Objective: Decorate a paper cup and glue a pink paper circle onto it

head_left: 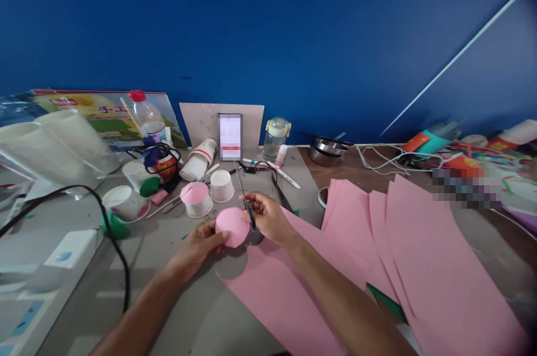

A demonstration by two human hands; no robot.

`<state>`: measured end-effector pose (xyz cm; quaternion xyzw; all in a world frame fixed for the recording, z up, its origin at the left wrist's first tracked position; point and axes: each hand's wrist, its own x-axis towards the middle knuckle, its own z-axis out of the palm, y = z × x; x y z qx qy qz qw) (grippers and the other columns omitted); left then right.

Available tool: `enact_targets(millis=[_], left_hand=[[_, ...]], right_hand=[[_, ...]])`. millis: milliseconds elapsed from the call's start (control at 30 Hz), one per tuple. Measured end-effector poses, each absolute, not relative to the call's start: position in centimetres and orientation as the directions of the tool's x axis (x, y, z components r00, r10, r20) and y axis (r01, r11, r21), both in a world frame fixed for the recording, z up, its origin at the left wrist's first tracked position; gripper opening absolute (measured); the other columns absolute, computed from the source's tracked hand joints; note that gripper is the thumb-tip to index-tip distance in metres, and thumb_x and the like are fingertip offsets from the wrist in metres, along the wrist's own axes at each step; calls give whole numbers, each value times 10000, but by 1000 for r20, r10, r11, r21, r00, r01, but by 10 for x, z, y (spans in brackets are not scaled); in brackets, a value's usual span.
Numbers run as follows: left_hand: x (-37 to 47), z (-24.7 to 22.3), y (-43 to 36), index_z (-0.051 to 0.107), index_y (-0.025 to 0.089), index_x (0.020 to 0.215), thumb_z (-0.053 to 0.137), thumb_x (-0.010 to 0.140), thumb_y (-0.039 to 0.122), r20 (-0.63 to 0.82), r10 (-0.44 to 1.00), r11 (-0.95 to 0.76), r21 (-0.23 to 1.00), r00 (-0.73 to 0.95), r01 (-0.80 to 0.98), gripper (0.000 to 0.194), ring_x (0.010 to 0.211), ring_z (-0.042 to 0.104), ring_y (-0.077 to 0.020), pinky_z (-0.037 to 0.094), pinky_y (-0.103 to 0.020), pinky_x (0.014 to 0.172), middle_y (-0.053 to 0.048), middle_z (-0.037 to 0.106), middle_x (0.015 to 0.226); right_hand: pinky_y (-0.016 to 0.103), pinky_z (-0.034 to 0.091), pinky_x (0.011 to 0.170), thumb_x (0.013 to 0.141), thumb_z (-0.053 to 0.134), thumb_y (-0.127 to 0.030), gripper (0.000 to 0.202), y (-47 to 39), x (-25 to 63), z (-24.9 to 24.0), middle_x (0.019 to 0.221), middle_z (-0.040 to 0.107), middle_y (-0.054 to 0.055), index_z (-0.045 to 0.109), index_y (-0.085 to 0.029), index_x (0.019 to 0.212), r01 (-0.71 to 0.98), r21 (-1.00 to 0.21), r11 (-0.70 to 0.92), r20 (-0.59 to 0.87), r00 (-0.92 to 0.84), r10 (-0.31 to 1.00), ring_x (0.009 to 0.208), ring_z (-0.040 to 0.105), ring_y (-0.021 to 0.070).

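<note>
A round piece of pink paper (pixel 232 227) is pinched at its lower left by my left hand (pixel 205 241). My right hand (pixel 268 216) is closed on dark-handled scissors (pixel 248 207), whose blades point up and away, beside the disc's right edge. Below both hands lies a pink sheet (pixel 285 289) with a curved cutout in its left end. Behind the disc stand a paper cup with pink paper on top (pixel 196 199) and a plain white paper cup (pixel 222 186).
Stacked pink sheets (pixel 432 255) cover the right side. A phone (pixel 230 137) leans on a board at the back, near a glass jar (pixel 276 137). Cups, a bottle (pixel 146 115) and a black cable (pixel 121 255) are at left. Metal bowls (pixel 327 150) stand at back right.
</note>
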<state>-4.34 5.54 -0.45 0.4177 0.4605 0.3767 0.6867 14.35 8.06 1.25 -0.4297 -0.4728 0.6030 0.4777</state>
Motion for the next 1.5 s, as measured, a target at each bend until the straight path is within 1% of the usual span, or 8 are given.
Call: enact_targets(millis=[233, 400, 467, 600, 700, 833, 1233, 1500], left_hand=[[-48, -2, 56, 749, 131, 775, 849, 572, 388, -356, 875, 433, 879, 329, -201, 343, 459, 445, -93, 358, -206, 414, -41, 617, 577], [-44, -4, 55, 705, 125, 676, 829, 635, 361, -358, 863, 426, 895, 357, -132, 270, 372, 398, -57, 345, -189, 386, 6, 542, 455], [-42, -3, 56, 687, 126, 646, 833, 630, 376, -330, 910, 387, 894, 251, -227, 290, 362, 424, -64, 369, -187, 386, 23, 515, 415], [-43, 4, 59, 705, 135, 710, 873, 581, 325, -250, 968, 225, 868, 2, -442, 284, 436, 539, -73, 500, -202, 506, 9, 645, 550], [-43, 11, 60, 694, 133, 669, 892, 553, 300, -229, 972, 166, 827, -51, -537, 284, 456, 582, -81, 550, -224, 577, 7, 674, 575], [-41, 14, 61, 695, 130, 654, 917, 505, 265, -263, 961, 161, 782, -86, -602, 300, 455, 608, -84, 542, -185, 539, 3, 687, 564], [-40, 11, 63, 682, 130, 637, 910, 521, 239, -282, 953, 161, 777, -107, -609, 277, 442, 603, -73, 571, -185, 555, 26, 677, 555], [-41, 8, 64, 683, 128, 650, 910, 519, 236, -284, 952, 161, 776, -111, -610, 283, 442, 603, -72, 539, -159, 503, 21, 687, 572]], right_hand=[[227, 410, 588, 587, 811, -263, 433, 80, 145, 13, 665, 576, -62, 619, -180, 966, -105, -986, -128, -98, -255, 962, 597, 514, 88], [240, 403, 600, 626, 757, -289, 381, 80, 143, 11, 710, 569, -39, 606, -197, 963, -118, -988, -98, -70, -218, 974, 649, 523, 115], [238, 392, 587, 645, 736, -306, 376, 79, 142, 12, 722, 553, -40, 587, -206, 976, -143, -986, -84, -57, -182, 982, 643, 510, 115], [230, 352, 559, 671, 716, -328, 360, 72, 135, 14, 694, 507, -52, 565, -201, 972, -130, -988, -85, -61, -178, 982, 601, 466, 102], [233, 368, 578, 694, 702, -291, 348, 63, 127, 11, 720, 536, -32, 575, -190, 1001, -28, -998, -60, -52, -232, 971, 631, 485, 112], [224, 356, 543, 700, 687, -247, 350, 53, 118, 6, 693, 525, -41, 577, -194, 1028, 74, -997, -10, -32, -309, 951, 577, 450, 101], [218, 436, 565, 743, 672, -222, 363, 49, 115, -5, 766, 661, -1, 594, -216, 1098, 248, -962, 112, 29, -317, 948, 641, 589, 140], [213, 434, 539, 757, 647, -224, 343, 49, 114, -5, 737, 673, 7, 614, -196, 1097, 288, -945, 154, 63, -300, 952, 610, 596, 139]])
